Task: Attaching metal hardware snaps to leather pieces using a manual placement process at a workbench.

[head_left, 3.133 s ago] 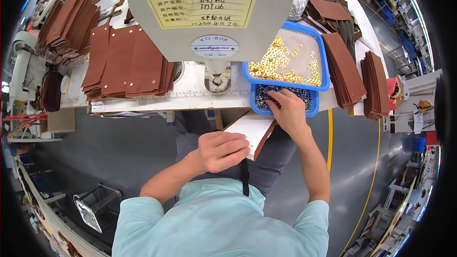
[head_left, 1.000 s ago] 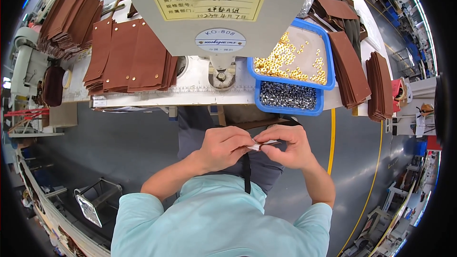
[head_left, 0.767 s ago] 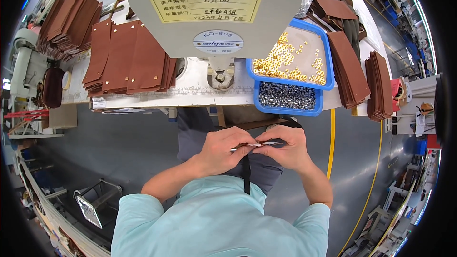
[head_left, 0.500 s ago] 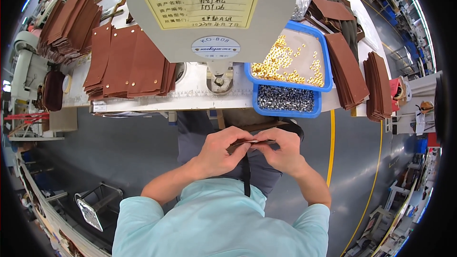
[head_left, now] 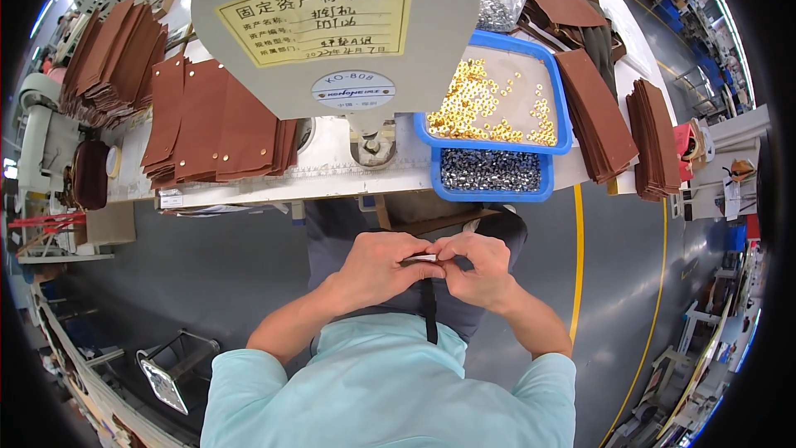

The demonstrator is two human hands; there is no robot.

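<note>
Two hands meet above the lap: left hand (head_left: 383, 264) and right hand (head_left: 474, 270) pinch a small pale piece (head_left: 420, 259) between their fingertips, below the desk (head_left: 332, 168) edge, near the blue tray (head_left: 495, 172) of silver fasteners.

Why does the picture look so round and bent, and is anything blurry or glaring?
Head view: a fisheye lens bows the table edge and leaves black corners. Light is bright and even, with soft shine on the gold fasteners in the blue tray. The left hand and right hand look sharp; what they pinch is too small to make out.
</note>
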